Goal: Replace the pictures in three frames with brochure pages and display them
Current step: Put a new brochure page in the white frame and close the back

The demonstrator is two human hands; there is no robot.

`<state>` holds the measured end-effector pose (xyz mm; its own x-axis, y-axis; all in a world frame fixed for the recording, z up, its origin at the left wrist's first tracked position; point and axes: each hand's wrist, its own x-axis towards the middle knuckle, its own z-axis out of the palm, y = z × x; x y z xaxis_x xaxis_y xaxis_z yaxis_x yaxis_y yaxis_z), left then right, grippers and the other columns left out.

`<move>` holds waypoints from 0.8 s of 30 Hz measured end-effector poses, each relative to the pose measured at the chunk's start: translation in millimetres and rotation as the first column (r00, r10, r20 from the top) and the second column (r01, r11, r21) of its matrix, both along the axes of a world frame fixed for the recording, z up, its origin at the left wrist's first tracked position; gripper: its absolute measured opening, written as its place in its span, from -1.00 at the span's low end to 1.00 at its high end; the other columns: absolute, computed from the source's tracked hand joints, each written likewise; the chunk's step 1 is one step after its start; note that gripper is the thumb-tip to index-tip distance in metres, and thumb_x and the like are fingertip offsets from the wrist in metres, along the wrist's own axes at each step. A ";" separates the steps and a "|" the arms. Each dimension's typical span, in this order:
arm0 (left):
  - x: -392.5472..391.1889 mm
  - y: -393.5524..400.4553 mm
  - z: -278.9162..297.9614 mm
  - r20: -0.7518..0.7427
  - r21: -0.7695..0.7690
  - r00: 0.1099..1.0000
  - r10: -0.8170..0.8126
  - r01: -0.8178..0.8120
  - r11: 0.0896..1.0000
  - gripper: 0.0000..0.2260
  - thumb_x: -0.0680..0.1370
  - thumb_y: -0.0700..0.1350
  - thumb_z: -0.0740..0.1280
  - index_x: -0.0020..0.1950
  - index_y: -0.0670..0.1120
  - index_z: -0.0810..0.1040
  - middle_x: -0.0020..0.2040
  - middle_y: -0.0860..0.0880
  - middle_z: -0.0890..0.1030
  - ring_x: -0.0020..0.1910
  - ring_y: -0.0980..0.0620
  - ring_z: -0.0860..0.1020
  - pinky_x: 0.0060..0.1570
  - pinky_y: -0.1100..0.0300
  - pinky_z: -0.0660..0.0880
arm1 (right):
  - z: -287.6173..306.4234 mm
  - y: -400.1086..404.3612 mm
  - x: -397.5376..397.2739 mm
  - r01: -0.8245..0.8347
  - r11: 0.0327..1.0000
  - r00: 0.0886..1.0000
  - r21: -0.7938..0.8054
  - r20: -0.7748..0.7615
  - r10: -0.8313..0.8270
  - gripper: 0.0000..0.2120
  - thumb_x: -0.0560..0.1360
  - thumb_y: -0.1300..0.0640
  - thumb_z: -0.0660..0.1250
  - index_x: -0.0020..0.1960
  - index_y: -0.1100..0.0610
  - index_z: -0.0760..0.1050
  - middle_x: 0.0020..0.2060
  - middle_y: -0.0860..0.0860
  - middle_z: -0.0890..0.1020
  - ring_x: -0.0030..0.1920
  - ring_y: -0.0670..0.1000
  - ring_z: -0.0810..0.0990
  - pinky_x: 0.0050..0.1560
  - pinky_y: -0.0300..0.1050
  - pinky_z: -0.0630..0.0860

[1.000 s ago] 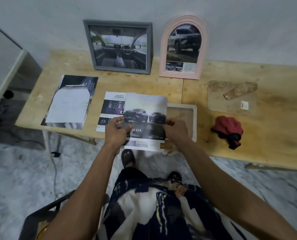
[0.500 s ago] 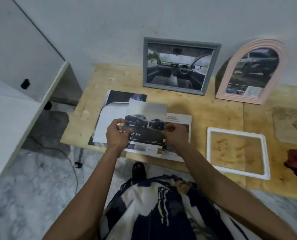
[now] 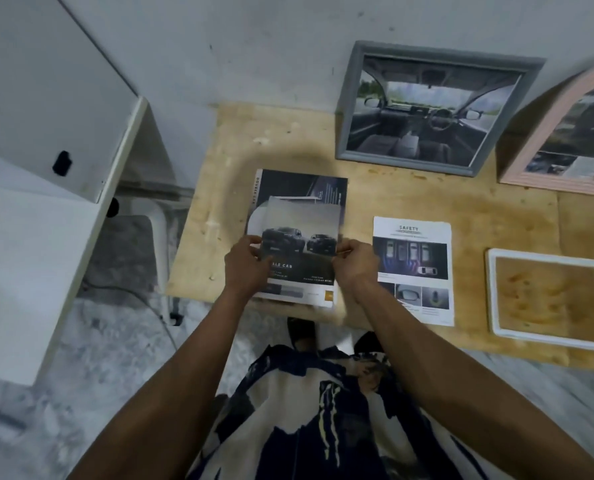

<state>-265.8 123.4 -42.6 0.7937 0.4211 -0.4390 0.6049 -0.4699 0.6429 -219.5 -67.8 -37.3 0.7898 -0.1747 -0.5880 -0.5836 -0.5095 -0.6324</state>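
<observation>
Both hands hold one brochure page [image 3: 300,251], the sheet showing two dark cars, over the front left part of the worktop [image 3: 468,206]. The left hand [image 3: 245,268] pinches the page's left edge between thumb and curled fingers; the right hand [image 3: 352,261] pinches the right edge the same way. The page hangs above the brochure [image 3: 297,187], which lies near the worktop's front left corner with more loose paper on it.

The white frame [image 3: 548,299] lies flat and open near the front edge, well to the right, with a safety page [image 3: 413,268] between it and the hands. The grey frame [image 3: 427,109] and the pink arched frame [image 3: 565,133] lean against the wall at the back edge, each already showing a car picture.

The likely troubles: the thin page may crease or tear if the two pinches pull against each other; carried across, it could brush the safety page and push it over the front edge; and the held page looks possibly larger than the white frame's opening, so it may buckle if forced in.
</observation>
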 end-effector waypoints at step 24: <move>31.5 -56.9 -9.2 0.011 0.040 0.977 -0.214 0.213 0.976 -0.64 0.49 -0.12 0.45 0.26 -0.09 0.49 0.13 -0.06 0.56 0.10 -0.01 0.54 0.10 0.16 0.48 | 1.4 -62.2 -2.3 0.070 0.974 0.997 -0.217 0.036 -0.064 -0.74 0.51 0.29 0.26 0.18 0.17 0.56 0.01 0.05 0.64 0.04 0.02 0.57 0.00 -0.29 0.35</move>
<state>-234.3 66.5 -51.8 0.8736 0.2572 -0.4132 0.4782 -0.6116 0.6303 -221.7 -130.0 -35.9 0.7876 -0.3494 -0.5076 -0.6047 -0.5969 -0.5273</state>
